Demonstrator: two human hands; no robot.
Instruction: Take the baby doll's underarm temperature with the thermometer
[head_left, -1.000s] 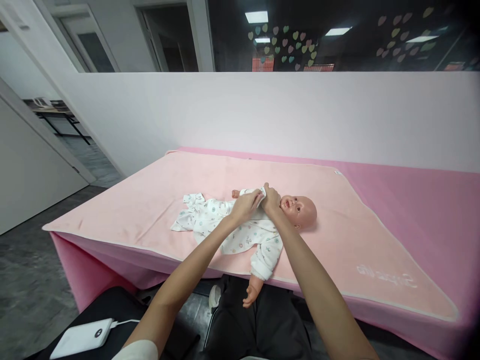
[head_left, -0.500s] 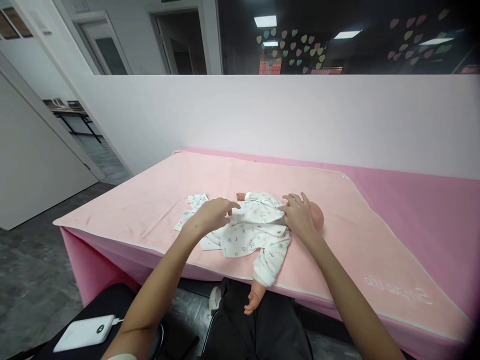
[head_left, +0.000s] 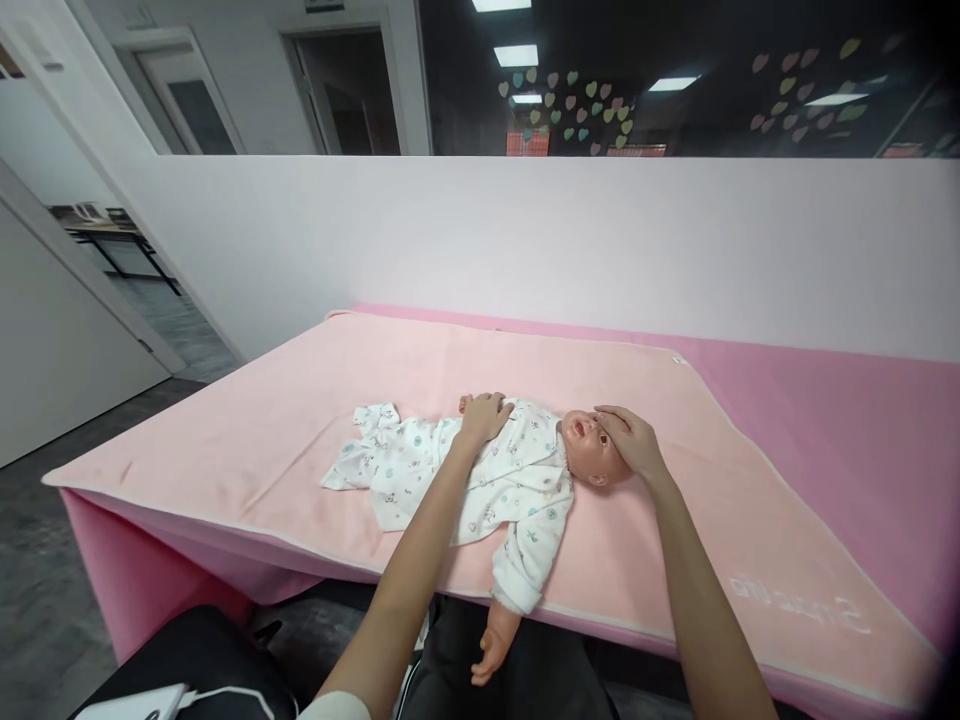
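A baby doll lies on its back on the pink towel, head to the right. It wears a white printed top and matching white printed trousers. My left hand rests on the doll's far side, by its far sleeve and hand, thumb apart from the fingers. Over the doll's forehead lies my right hand, fingers stretched out and partly covering an eye. The doll's near arm hangs past the table's front edge, towards my lap.
A peach-pink towel covers much of the table, over a darker pink cloth. A white wall with a window stands behind. At lower left, a white power bank with a cable lies on a black seat.
My left hand has moved right and come down onto the doll's body. My right hand has shifted from the neck area to the forehead, uncovering the face. The view has shifted slightly.
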